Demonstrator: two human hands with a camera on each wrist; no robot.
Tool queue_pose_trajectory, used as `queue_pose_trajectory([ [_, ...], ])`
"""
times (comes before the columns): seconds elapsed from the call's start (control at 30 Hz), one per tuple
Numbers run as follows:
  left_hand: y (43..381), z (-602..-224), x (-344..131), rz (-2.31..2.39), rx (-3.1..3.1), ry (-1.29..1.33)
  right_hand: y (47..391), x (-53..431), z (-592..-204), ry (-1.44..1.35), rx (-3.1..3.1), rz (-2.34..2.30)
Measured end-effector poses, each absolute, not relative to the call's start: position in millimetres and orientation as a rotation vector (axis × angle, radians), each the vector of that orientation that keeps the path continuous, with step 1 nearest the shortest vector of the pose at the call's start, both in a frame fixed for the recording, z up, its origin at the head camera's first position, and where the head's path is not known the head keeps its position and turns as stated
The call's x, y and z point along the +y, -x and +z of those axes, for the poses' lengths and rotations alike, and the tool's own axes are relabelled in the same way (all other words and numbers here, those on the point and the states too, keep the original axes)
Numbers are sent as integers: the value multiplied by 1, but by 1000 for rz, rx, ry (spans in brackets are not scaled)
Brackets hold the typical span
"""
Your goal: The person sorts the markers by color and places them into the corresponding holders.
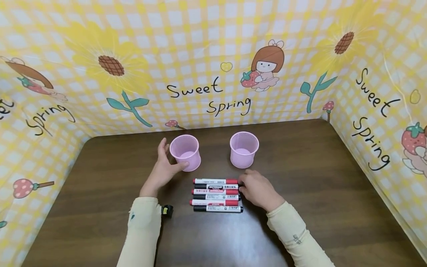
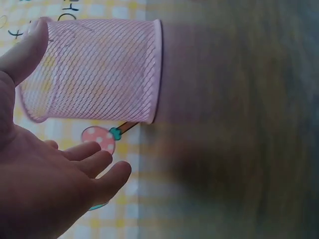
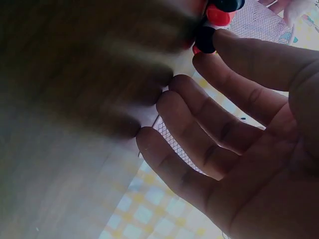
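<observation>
My left hand (image 1: 159, 171) stands around the near left side of a pink mesh pen cup (image 1: 194, 160), thumb in front and fingers spread behind. In the left wrist view the thumb tip overlaps the rim of this cup (image 2: 99, 69), while the other fingers lie apart from its wall. The right hand (image 1: 261, 190) is at the right ends of a row of whiteboard markers (image 1: 215, 197), alternating red and black. In the right wrist view its thumb touches a black marker end (image 3: 205, 40), its index fingertip lies beside a red end (image 3: 198, 50), and the other fingers extend loosely.
A second pink mesh cup (image 1: 241, 160) stands upright right of the first, behind the markers. The dark wooden table (image 1: 300, 159) meets a yellow checked cloth (image 1: 197, 48) at the back and sides. A small black device (image 1: 167, 211) sits at the left wrist.
</observation>
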State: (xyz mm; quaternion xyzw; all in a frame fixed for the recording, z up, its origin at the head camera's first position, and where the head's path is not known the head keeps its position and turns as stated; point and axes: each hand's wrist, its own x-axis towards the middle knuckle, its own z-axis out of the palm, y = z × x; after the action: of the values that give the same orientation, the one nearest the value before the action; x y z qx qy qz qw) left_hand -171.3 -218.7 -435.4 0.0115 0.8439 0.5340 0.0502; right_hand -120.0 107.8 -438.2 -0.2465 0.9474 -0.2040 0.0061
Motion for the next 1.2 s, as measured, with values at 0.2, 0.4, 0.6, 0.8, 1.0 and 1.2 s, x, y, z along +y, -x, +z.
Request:
queue_pose_trajectory([
  [0.2,179,-446,-212,1757,2482,-95,121,107,-440,788,2970,-596],
  [0.4,182,-452,-211,1927,2357,-133,119,102,-439,779,2971,-528],
  [0.6,187,-465,-211,2052,2262,-180,118,101,-440,783,2978,-514],
  [0.8,186,-480,-210,2202,2197,-298,116,105,-440,796,2976,-558],
  [1.0,186,-486,-213,2191,2236,-288,114,106,-437,837,2951,-616],
  [1.2,186,-478,-214,2145,2240,-283,119,111,-432,809,2860,-737],
])
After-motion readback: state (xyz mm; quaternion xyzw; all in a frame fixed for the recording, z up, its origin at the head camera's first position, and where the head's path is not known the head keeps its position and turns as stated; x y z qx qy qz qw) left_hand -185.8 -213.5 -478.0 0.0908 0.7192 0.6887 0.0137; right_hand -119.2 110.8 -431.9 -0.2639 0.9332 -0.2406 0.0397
